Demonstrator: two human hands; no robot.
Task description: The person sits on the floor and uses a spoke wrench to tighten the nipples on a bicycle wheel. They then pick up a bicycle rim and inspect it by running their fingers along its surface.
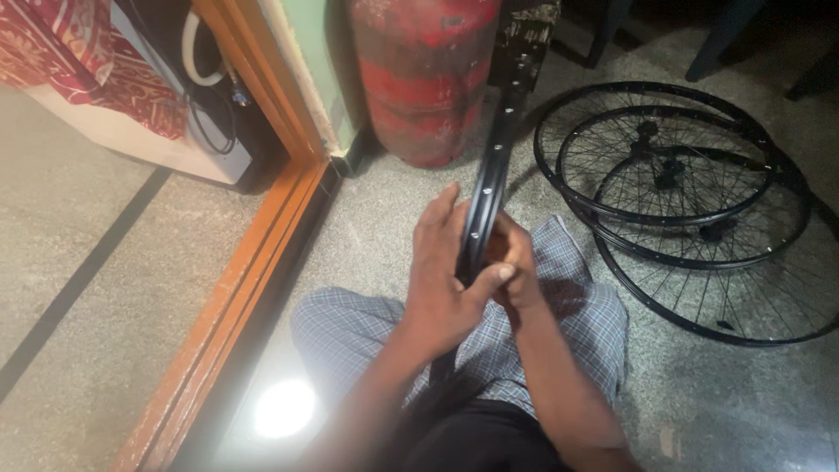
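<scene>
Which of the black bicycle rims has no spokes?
The bare rim gripped by both hands, standing edge-on; the spoked wheels lie flat on the floor.

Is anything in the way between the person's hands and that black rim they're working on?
Nothing visible: the left hand and right hand both grip the bare black rim directly, one on each side.

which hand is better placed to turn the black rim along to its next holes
Probably the left hand: it wraps the black rim from outside, thumb across it. The right hand sits mostly hidden behind the rim.
</scene>
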